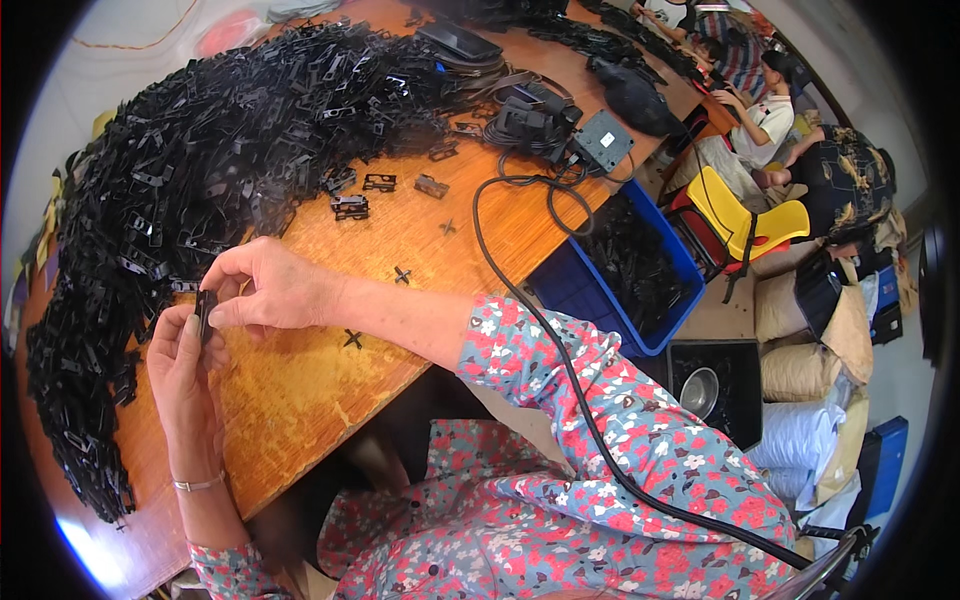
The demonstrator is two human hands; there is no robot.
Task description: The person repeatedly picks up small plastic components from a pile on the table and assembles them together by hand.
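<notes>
Both my hands pinch one small black plastic piece [205,308], held just above the counter [330,390] edge: left hand [185,375] fingers under it, right hand [270,290] thumb and forefinger gripping its top. The big heap of black plastic parts [200,150] lies touching my left side. Risks, as I judge them: the piece slips from my fingertips and vanishes into the heap; my right sleeve snags the black cable [560,360] trailing over the counter edge; loose cross-shaped scraps [352,339] get swept off the counter.
</notes>
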